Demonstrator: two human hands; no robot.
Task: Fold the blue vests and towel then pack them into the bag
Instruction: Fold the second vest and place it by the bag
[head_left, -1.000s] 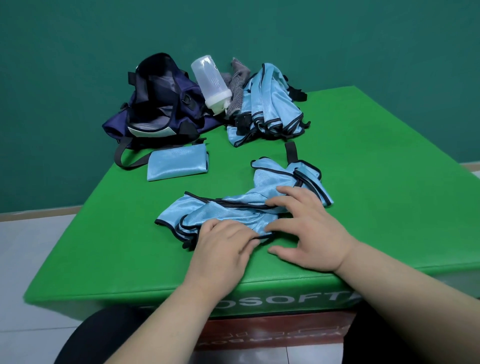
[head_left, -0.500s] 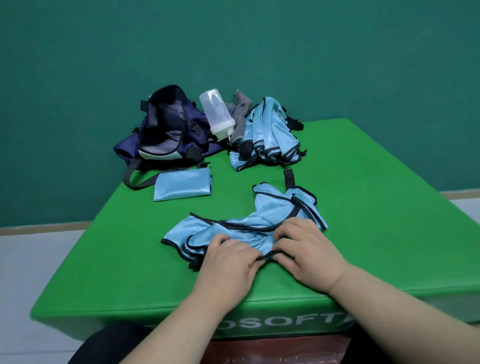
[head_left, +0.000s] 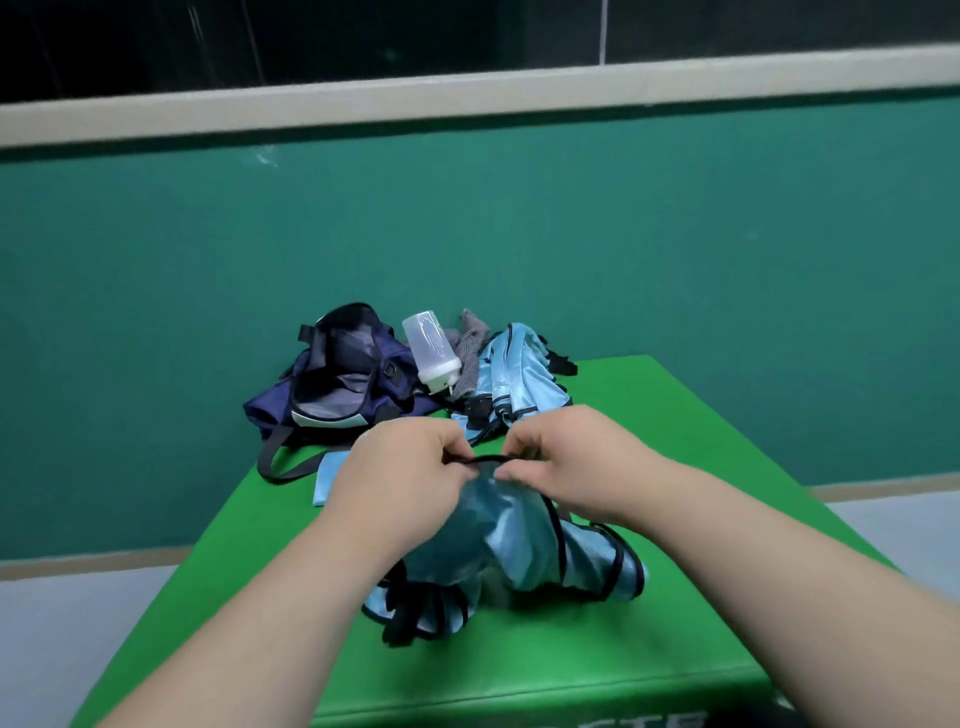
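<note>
**Both hands pinch the black trim of one blue vest above the green table**

To the right of the fingers the green table lies bare out to its right edge, which runs away toward the teal wall. Nearer than the fingers, bare green reaches to the front edge under the forearms. Left of the fingers there is a narrower bare strip before the left edge.

Beyond the fingers the far end is crowded. A dark blue bag sits beyond and left with its mouth open. A clear bottle leans against it, and a grey towel is just beside the bottle. A pile of vests lies straight beyond the right hand. A folded blue piece shows just left of the left wrist.

The left hand and right hand are held close together. Their fingertips are curled in and pinch a short run of black trim stretched between them. The vest hangs from that trim below the fingers, and its crumpled lower end rests on the table.
</note>
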